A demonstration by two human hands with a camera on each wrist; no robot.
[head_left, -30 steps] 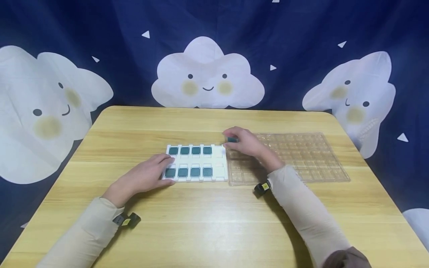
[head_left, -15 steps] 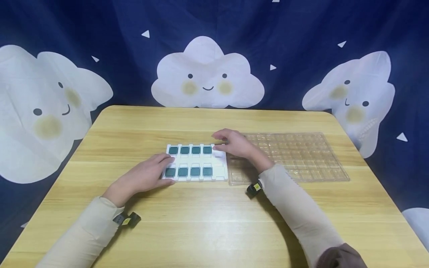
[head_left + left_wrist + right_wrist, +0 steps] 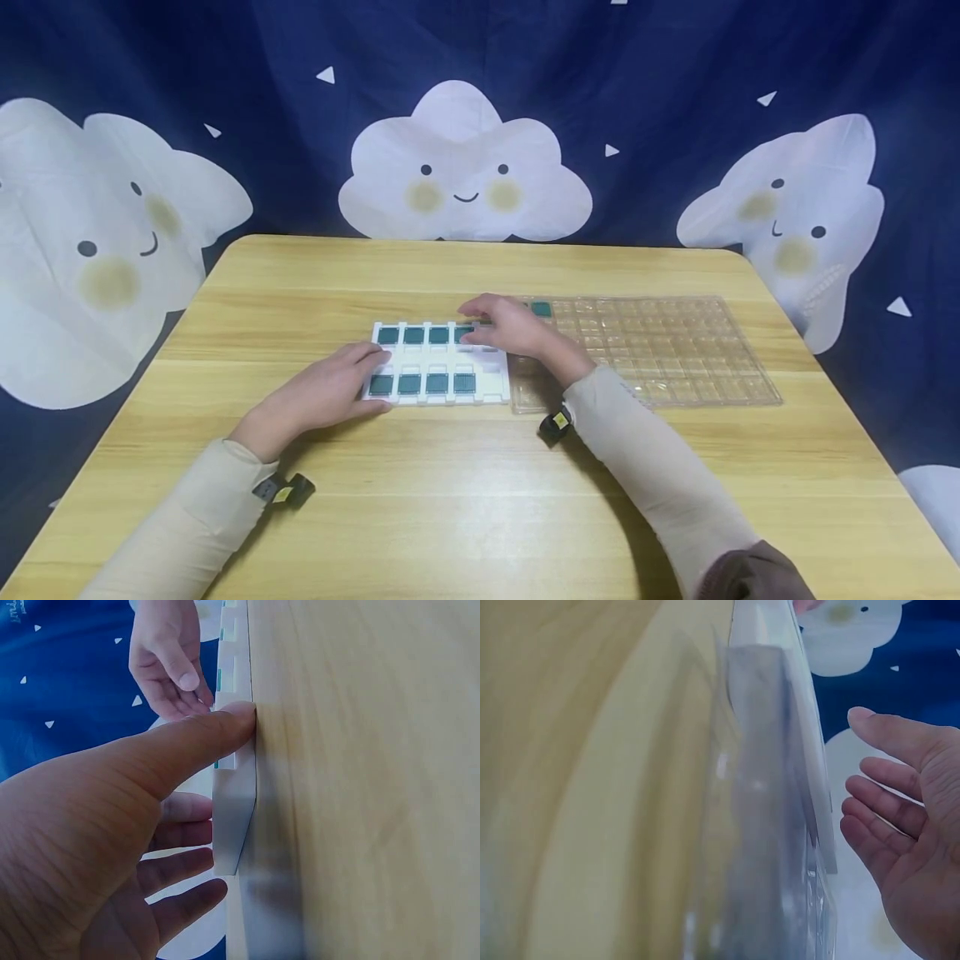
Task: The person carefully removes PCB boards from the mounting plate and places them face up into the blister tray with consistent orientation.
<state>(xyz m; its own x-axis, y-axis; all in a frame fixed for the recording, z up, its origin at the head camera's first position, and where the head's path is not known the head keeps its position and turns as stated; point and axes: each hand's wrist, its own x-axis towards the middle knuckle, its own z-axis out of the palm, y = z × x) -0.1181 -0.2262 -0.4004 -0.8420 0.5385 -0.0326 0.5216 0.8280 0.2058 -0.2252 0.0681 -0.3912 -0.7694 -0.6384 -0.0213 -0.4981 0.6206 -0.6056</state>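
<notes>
A white tray [image 3: 491, 385] lies mid-table with two rows of small dark-green chips [image 3: 413, 335] in its slots. My left hand [image 3: 339, 385] holds its left end, the thumb [image 3: 225, 724] against the near side and fingers over the top. Over the far right part of this tray hovers my right hand [image 3: 513, 325], fingertips around the fourth chip of the far row. In the right wrist view the fingers [image 3: 885, 806] are loosely bent, thumb apart, nothing between them. To the right lies a clear plastic tray [image 3: 660, 354] with a green chip [image 3: 541, 309] in its far left part.
The clear tray meets the white tray's right end and has many small pockets. A wooden table [image 3: 420, 508] carries both. Behind it hangs a dark blue curtain [image 3: 645, 75] with printed clouds. A small wrist camera [image 3: 555, 427] sits on the right cuff.
My right hand has moved left, from the clear tray's far left corner to over the white tray. A green chip in the clear tray has come into sight. The left hand has stayed put.
</notes>
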